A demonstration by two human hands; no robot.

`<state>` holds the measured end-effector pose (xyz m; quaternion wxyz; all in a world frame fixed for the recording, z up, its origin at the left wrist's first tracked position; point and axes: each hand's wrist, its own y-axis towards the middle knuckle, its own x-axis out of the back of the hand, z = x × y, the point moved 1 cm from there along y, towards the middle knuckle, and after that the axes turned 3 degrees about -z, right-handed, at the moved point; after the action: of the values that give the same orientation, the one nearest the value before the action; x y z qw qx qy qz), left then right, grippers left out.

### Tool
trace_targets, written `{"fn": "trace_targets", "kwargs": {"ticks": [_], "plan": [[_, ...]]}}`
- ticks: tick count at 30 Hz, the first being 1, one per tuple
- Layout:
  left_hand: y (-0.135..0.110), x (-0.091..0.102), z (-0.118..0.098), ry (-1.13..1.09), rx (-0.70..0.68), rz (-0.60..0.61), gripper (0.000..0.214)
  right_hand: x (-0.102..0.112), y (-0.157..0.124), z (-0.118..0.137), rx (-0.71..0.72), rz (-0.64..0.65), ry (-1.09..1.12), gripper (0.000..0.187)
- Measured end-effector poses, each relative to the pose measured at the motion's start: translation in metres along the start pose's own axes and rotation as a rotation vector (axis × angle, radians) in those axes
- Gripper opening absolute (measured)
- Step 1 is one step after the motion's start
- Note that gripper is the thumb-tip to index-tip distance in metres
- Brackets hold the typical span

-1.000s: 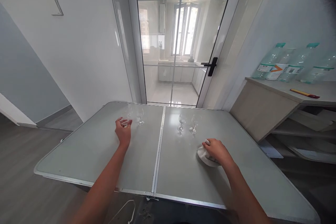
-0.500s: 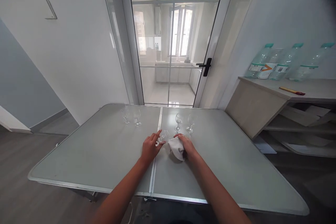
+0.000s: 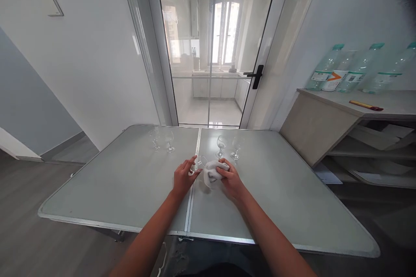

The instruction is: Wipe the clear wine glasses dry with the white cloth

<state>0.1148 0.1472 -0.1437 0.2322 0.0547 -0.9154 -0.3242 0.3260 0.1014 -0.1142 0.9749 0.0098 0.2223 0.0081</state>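
Observation:
My left hand [image 3: 185,176] pinches a clear stemmed glass [image 3: 203,161] by its base end, near the table's middle seam. The glass is tilted, its bowl pointing right toward a white cloth [image 3: 212,174]. My right hand [image 3: 230,176] is closed on that cloth, thumb on top, and the cloth is against the bowl, hiding part of it. Behind my right hand two stemmed glasses stand upright, one glass [image 3: 220,145] left of the other glass [image 3: 236,148]. At the far left of the table are a further glass [image 3: 170,143] and its neighbour [image 3: 155,141], both upright.
The grey folding table [image 3: 123,181] has a metal rim and a centre seam. Beyond it stands a glazed door [image 3: 224,95] with a black handle [image 3: 258,77]. On the right, a wooden shelf unit [image 3: 325,123] carries several plastic bottles [image 3: 352,75] and a yellow-red stick [image 3: 365,105].
My right hand has turned, its thumb now on top of the cloth, and the cloth has shifted slightly left and up over the glass. My left hand keeps its hold. The view has tilted slightly.

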Motion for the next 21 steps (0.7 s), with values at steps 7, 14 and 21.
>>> {"fn": "trace_targets", "kwargs": {"ticks": [7, 14, 21], "plan": [[0.000, 0.001, 0.000, 0.043, -0.057, 0.013, 0.052, 0.005, 0.006, -0.010, 0.127, -0.089, -0.148, 0.037], [-0.002, 0.001, 0.003, 0.122, -0.191, 0.050, 0.048, 0.005, 0.003, -0.017, 0.049, -0.054, -0.070, 0.043], [-0.003, 0.001, 0.004, 0.108, -0.216, 0.050, 0.053, 0.010, -0.002, -0.010, 0.115, -0.027, -0.033, 0.027]]}}
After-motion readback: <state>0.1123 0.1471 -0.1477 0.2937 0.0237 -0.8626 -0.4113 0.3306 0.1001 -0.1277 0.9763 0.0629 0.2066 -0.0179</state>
